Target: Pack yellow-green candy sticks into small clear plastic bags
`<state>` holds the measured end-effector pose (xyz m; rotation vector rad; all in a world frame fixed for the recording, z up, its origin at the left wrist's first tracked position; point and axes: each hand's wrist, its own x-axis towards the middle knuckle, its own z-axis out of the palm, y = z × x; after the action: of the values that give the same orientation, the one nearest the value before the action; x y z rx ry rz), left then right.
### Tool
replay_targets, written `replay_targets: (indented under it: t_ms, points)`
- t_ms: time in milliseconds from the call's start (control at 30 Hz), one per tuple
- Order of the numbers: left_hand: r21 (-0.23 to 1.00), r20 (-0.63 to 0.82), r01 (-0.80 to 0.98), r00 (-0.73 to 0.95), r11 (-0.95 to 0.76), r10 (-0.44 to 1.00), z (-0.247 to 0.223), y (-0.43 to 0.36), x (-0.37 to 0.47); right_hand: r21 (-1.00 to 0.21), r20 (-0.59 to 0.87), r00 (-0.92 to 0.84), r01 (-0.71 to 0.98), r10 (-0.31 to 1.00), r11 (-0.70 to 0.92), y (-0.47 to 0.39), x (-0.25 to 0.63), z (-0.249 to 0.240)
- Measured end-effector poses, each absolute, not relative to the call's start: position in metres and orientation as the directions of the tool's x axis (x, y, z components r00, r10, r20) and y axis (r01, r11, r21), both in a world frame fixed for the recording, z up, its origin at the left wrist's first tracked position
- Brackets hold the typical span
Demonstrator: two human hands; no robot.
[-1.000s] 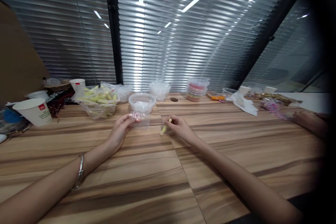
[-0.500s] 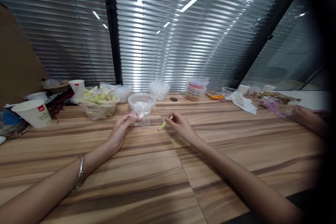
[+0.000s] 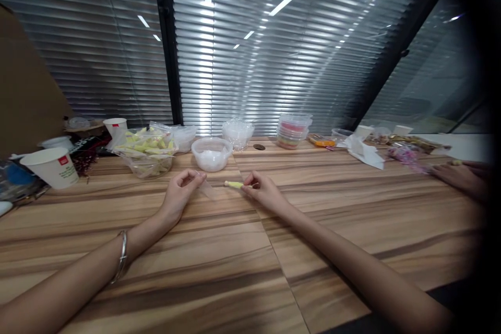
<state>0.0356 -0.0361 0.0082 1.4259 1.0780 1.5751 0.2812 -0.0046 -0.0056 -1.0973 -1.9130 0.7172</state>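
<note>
Between thumb and fingers, my left hand (image 3: 182, 188) pinches a small clear plastic bag (image 3: 207, 189), which tilts down to the right above the table. My right hand (image 3: 263, 189) grips a thin yellow-green stick-like piece (image 3: 234, 184) by one end; its paler, brownish tip points left toward the bag, a short gap away. Just beyond the bag stands a clear plastic bowl (image 3: 212, 160) with whitish, see-through material in it. A larger clear bag (image 3: 151, 159) full of similar yellow-green pieces lies at the back left.
Paper cups (image 3: 52, 168) stand on the left. Along the back are a stack of clear bowls (image 3: 238, 134), stacked lidded tubs (image 3: 293, 131), an orange packet (image 3: 321, 140) and crumpled white tissue (image 3: 364, 151). Another person's hand (image 3: 457, 177) rests at the far right, near purple wrapping (image 3: 407, 155).
The small bag has turned from facing me to slanting down to the right. My right hand has swung the yellow-green piece nearly level, its tip moving left toward the bag.
</note>
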Motion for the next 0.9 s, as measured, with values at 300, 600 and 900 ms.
replay_targets:
  t_ms: [300, 600, 900]
  points:
    - [0.899, 0.437, 0.087, -0.138, -0.429, 0.889, 0.013, -0.043, 0.038, -0.547, 0.445, -0.387, 0.597, 0.808, 0.587, -0.007, 0.278, -0.012]
    - [0.893, 0.443, 0.116, -0.063, -0.434, 0.894, 0.012, -0.045, 0.037, -0.465, 0.492, -0.418, 0.616, 0.764, 0.636, -0.004, 0.281, -0.003]
    - [0.702, 0.699, 0.26, -0.078, -0.663, 0.711, 0.013, -0.052, 0.045, -0.638, 0.65, -0.188, 0.39, 0.736, 0.664, -0.019, 0.281, 0.034]
